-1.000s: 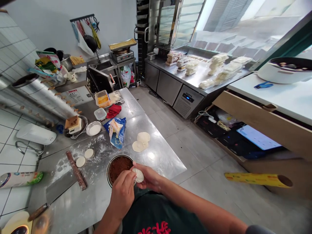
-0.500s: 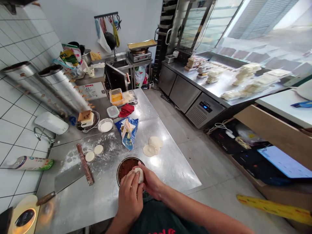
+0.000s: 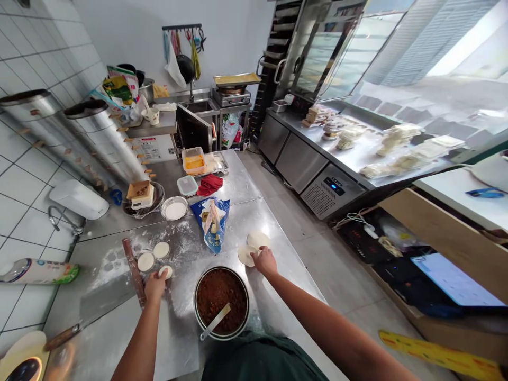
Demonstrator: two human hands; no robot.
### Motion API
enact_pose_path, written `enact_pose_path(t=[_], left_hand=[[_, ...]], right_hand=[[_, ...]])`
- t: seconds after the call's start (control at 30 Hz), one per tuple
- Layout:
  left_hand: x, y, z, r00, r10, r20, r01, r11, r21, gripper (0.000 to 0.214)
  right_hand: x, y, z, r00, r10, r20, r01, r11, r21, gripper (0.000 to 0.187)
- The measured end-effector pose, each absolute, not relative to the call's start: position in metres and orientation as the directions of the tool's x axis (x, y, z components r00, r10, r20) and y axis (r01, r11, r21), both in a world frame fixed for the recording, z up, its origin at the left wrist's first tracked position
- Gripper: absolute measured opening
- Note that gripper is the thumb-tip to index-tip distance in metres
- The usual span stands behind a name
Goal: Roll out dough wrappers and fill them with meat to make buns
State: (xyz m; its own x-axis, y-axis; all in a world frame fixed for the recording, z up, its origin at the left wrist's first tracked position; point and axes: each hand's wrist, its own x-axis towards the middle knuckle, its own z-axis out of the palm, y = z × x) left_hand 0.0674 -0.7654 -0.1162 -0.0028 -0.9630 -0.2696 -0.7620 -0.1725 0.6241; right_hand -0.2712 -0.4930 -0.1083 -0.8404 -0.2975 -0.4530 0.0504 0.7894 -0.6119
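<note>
My left hand [image 3: 155, 286] has its fingers closed on a small round filled bun [image 3: 166, 272], low at the steel table beside two pale dough rounds, a nearer one [image 3: 145, 261] and a farther one [image 3: 161, 250]. On the right, my right hand [image 3: 265, 261] pinches the edge of a flat dough wrapper [image 3: 246, 255]; another wrapper [image 3: 258, 239] lies just behind it. Between my arms stands a round pot of dark red-brown filling [image 3: 216, 290], with a spatula [image 3: 216, 320] resting across its near rim. A brown rolling pin [image 3: 133, 270] lies left of my left hand.
A broad-bladed knife [image 3: 63, 337] lies at the left. Farther back on the steel table [image 3: 286, 288] are a blue bag [image 3: 212, 222], a bowl of white powder [image 3: 174, 208], a red cloth [image 3: 209, 184] and a scale [image 3: 142, 196]. A refrigerated counter [image 3: 301, 166] stands across the aisle.
My hands have parted from above the pot. The left went left to the dough rounds with the bun; the right reached right to the wrappers. The pot's spatula now shows.
</note>
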Motion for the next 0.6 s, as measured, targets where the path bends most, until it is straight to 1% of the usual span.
enact_pose_path(t=[0.07,0.17,0.23,0.33,0.4,0.47,0.53,0.6], left_hand=[[0.077,-0.772,-0.120,0.037,-0.968,-0.249,-0.813,-0.174,0.555,0.031],[0.088,-0.761,-0.123,0.110,-0.968,-0.226,-0.840,-0.212,0.500,0.027],[0.095,-0.739,-0.123,0.144,-0.963,-0.226,-0.842,-0.239,0.483,0.030],[0.102,-0.694,-0.120,0.126,-0.963,-0.238,-0.839,-0.232,0.493,0.032],[0.102,-0.663,-0.113,0.072,-0.965,-0.250,-0.829,-0.198,0.523,0.032],[0.096,-0.635,-0.101,-0.013,-0.971,-0.238,-0.808,-0.130,0.575,0.030],[0.080,-0.611,-0.082,-0.127,-0.971,-0.203,-0.763,-0.035,0.645,0.028],[0.055,-0.590,-0.058,-0.275,-0.944,-0.184,-0.678,0.055,0.733,0.030]], right_hand=[[-0.275,-0.497,-0.117,-0.836,-0.276,-0.475,0.055,0.818,-0.573,0.040],[-0.271,-0.500,-0.127,-0.832,-0.267,-0.487,0.068,0.821,-0.567,0.039],[-0.270,-0.499,-0.130,-0.831,-0.264,-0.489,0.091,0.804,-0.588,0.035],[-0.270,-0.496,-0.130,-0.820,-0.259,-0.511,0.160,0.753,-0.638,0.024],[-0.270,-0.492,-0.124,-0.805,-0.282,-0.521,0.202,0.696,-0.689,0.017],[-0.269,-0.485,-0.113,-0.785,-0.343,-0.516,0.227,0.615,-0.755,0.018],[-0.267,-0.473,-0.097,-0.758,-0.426,-0.494,0.241,0.520,-0.819,0.027],[-0.263,-0.457,-0.075,-0.726,-0.511,-0.460,0.255,0.420,-0.871,0.038]])
